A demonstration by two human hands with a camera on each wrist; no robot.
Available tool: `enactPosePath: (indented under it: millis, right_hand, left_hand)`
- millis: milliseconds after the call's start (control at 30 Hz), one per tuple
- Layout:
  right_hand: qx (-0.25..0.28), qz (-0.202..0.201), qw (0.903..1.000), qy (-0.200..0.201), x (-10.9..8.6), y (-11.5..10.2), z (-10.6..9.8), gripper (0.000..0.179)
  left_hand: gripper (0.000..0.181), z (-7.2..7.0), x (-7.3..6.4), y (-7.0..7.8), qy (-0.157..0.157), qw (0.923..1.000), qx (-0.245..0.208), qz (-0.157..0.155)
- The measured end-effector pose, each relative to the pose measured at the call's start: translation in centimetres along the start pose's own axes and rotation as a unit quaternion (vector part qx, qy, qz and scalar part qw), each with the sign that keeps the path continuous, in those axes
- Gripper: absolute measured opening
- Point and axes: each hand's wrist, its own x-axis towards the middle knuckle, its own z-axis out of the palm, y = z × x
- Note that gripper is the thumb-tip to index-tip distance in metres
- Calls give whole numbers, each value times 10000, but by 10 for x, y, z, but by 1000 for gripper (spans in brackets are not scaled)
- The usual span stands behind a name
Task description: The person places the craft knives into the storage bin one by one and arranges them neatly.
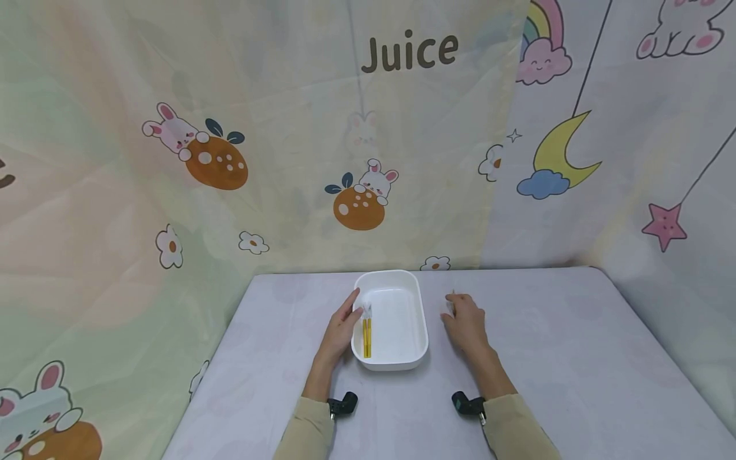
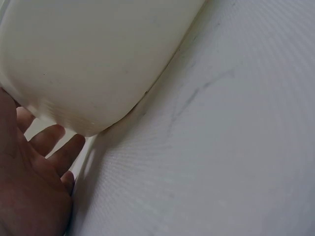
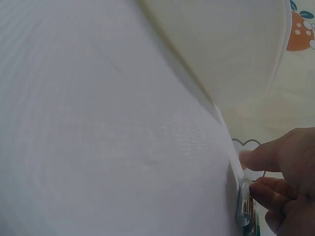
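In the head view a white rectangular tray point(image 1: 397, 365) stands on the table. My left hand point(image 1: 339, 329) holds its left side, thumb over the rim and fingers along the outer wall. Two slim yellow sticks with clear ends point(image 1: 367, 338) lie side by side inside the tray, near my left thumb. To the right of the tray is my right hand point(image 1: 468, 322), with thumb and forefinger apart. In the right wrist view a clear, pen-like tube point(image 3: 243, 209) lies by these fingers, with another one partly hidden beside it. I see no firm grip on them.
A pale cloth covers the table point(image 1: 575, 370). Behind it hangs a printed curtain point(image 1: 287, 128) with rabbits, flowers and the word Juice, meeting the table's back edge. Small black cameras point(image 1: 344, 404) are strapped at both wrists.
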Motion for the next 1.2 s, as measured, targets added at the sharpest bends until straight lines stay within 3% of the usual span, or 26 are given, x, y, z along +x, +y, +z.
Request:
enactPosePath:
  millis: [233,533,1200]
  right_hand:
    - [-173,-213,9995,-126,-3,-5,-2,45]
    - [-528,-241,9967,-571,-1,-15,-3,36]
    - [-1002,-288,9908,-858,0,-18,-3,37]
  left_hand:
    - [51,-1,-1,1,-13,10000,-14,-30]
    - [51,-1,-1,1,-37,10000,-7,-9]
    - [51,0,-1,3,34,10000,25,-48]
